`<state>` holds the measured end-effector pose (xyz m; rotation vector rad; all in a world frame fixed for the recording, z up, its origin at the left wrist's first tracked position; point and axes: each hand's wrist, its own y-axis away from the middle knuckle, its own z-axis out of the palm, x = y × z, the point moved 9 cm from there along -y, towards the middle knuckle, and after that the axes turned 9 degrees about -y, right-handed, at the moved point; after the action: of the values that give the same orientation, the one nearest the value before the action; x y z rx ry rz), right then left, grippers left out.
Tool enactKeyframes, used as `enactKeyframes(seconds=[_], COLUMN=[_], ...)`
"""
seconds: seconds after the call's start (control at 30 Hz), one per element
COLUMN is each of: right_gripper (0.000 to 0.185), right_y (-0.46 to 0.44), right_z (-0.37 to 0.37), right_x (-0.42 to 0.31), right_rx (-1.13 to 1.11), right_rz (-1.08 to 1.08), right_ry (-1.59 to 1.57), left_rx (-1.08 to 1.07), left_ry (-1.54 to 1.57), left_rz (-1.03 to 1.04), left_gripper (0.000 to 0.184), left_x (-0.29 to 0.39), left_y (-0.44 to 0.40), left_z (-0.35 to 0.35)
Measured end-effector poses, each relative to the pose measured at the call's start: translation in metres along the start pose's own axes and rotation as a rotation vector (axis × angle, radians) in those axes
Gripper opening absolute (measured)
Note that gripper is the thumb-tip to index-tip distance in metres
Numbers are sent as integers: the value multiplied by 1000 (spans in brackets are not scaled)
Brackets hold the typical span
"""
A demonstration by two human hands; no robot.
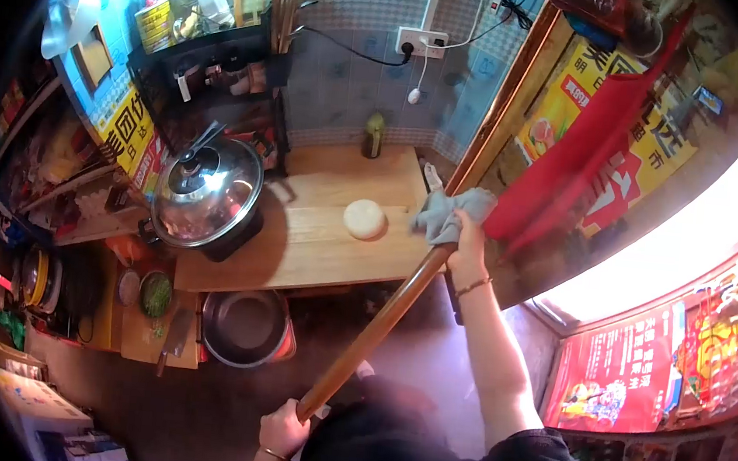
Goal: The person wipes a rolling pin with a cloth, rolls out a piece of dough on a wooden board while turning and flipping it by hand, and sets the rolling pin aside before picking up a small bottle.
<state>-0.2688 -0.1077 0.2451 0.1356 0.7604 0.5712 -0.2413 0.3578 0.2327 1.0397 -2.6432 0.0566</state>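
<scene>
My left hand clamps a wooden pole, my right hand pressing grey cloth against it; should either grip slip, the pole could knock the pale disc on the surface.

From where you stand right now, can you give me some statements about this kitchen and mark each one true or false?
1. The left hand grips the wooden pole. True.
2. The right hand holds a spoon. False: it holds a grey cloth against the pole.
3. A round white disc lies on the wooden worktop. True.
4. The big pot has no lid. False: a shiny lid covers the pot.
5. A knife lies near the bowl of greens. True.
</scene>
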Motion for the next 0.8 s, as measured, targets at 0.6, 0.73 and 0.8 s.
enactKeyframes(seconds=[0.6, 0.73, 0.8], right_gripper=[32, 40, 42], right_y=[-4, 19, 12], right_z=[33, 77, 76], right_x=[-69, -60, -56], right_rx=[-133, -629, -656], right_rz=[-219, 144, 99], right_ry=[163, -1, -72], left_rx=[178, -532, -357], left_ry=[-89, 558, 469], left_rz=[58, 42, 67], left_gripper=[18, 22, 21], left_x=[-31, -31, -33], left_y=[-28, -19, -28], left_z=[-42, -11, -11])
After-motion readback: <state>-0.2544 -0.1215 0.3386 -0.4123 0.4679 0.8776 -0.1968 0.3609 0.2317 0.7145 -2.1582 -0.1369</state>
